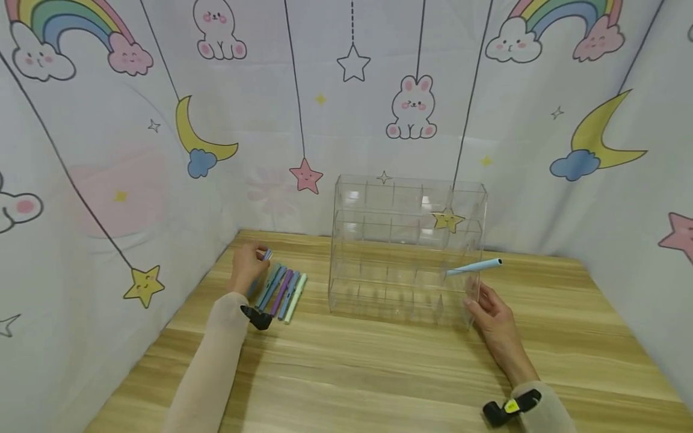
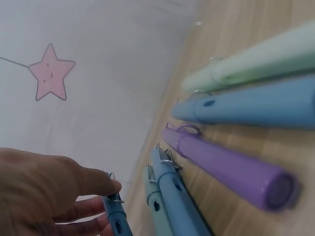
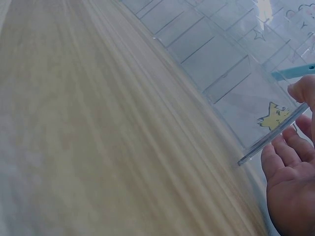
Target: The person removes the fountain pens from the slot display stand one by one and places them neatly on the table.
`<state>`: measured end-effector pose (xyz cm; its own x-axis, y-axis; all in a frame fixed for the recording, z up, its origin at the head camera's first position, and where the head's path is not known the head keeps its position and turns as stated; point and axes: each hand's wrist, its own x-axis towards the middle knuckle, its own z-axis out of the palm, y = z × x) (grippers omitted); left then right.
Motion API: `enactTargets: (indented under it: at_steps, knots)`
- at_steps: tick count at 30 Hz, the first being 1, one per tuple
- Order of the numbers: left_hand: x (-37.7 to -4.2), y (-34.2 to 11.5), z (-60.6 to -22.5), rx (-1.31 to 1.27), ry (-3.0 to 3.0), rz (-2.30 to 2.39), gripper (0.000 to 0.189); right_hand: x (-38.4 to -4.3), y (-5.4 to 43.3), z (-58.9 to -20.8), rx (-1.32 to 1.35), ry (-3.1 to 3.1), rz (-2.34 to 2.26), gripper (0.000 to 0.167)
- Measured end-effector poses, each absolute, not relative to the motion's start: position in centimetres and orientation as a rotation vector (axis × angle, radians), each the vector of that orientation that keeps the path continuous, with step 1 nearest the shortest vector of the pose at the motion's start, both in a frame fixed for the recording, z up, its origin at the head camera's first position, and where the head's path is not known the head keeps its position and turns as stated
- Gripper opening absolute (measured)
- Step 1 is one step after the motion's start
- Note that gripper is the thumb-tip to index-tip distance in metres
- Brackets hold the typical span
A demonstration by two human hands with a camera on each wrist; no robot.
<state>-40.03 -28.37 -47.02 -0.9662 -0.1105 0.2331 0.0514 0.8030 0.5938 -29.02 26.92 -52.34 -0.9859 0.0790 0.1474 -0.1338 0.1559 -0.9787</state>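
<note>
Between thumb and fingers, my left hand (image 1: 248,268) pinches a blue pen (image 2: 117,216) with a metal clip, at the left end of a row of pens. That row holds a purple pen (image 1: 281,291), a pale green pen (image 1: 296,299) at its right end, and several blue and grey-green ones. A clear tiered organizer (image 1: 331,270) with many compartments stands upright on the table. My right hand (image 1: 495,322) grips its right side wall, thumb on the inner face and fingers outside. One light blue pen (image 1: 476,267) leans in a right-hand compartment, its end sticking out rightward.
Wood-grain table (image 1: 346,373) lies under everything. Behind and on both sides hangs a white cloth (image 1: 260,120) printed with stars, moons and rabbits; the organizer stands close in front of it. Black wrist cameras sit on both sleeves.
</note>
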Motion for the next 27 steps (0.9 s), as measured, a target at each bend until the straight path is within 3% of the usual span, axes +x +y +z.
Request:
enactTargets:
  at_steps: [27]
  knots:
    - [-40.6, -28.4, -48.9, 0.147, -2.841, -0.932, 0.041, -29.2, 26.8, -52.4, 0.056, -2.240, 1.948, 0.067]
